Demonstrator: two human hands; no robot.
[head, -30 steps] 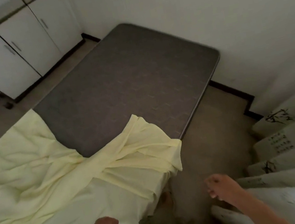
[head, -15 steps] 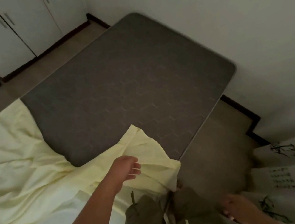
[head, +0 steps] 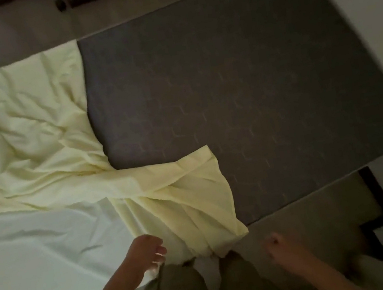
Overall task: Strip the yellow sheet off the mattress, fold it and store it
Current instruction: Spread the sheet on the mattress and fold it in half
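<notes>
Crumpled yellow sheet half-covers grey mattress; both hands loosely curled, holding nothing.

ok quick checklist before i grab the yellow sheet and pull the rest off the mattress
1. Far part of the mattress bare: ok, its grey quilted top shows.
2. Yellow sheet fully off: not ok, it lies bunched over the left part, one corner draped over the near edge.
3. Left hand gripping the sheet: cannot tell; it sits at the near edge beside the draped folds, fingers curled, but blurred.
4. Right hand free: ok, it is over the floor, apart from the sheet, holding nothing visible.
5. White layer under the sheet staying put: cannot tell.
6. Nothing lying on the sheet: ok, only creases show.
</notes>
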